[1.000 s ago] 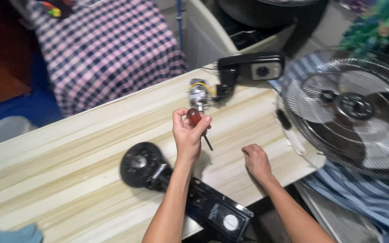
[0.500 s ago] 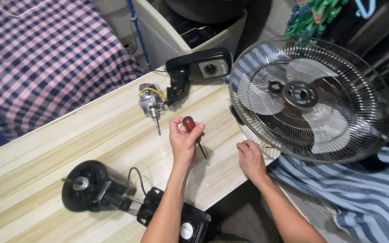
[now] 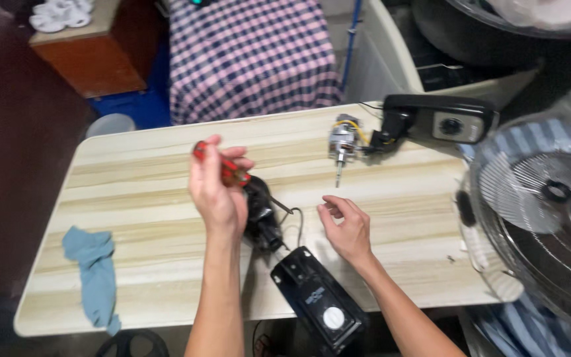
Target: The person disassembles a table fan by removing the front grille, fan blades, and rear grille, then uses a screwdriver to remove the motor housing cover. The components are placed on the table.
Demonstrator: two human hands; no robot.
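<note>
The left hand (image 3: 218, 192) is closed around a red-handled screwdriver (image 3: 223, 166), fingers wrapped over the handle; the shaft runs down behind the palm and only a short dark length shows beyond it, towards the black motor housing (image 3: 262, 215) lying on the pale wooden table (image 3: 133, 185). The housing lies directly beneath and to the right of that hand, joined by a short neck to a black control box (image 3: 318, 301) that overhangs the near table edge. The right hand (image 3: 346, 225) rests empty on the table beside the housing, fingers loosely curled and holding nothing; a thin cable (image 3: 297, 221) lies between it and the housing. Well apart, at the far edge, a bare motor core (image 3: 342, 142) with its shaft pointing towards the person lies wired to a second black control unit (image 3: 441, 122). A wire fan guard (image 3: 543, 218) with blades behind it stands off the right end of the table. A blue cloth (image 3: 94, 264) lies at the near left. In the inspector's judgement the step in hand is bringing the driver onto a fastener of the black housing; whether the tip is seated cannot be told, as the hand hides it. The next move would call for the free hand to steady the housing and for the tip to be squarely engaged before turning.
</note>
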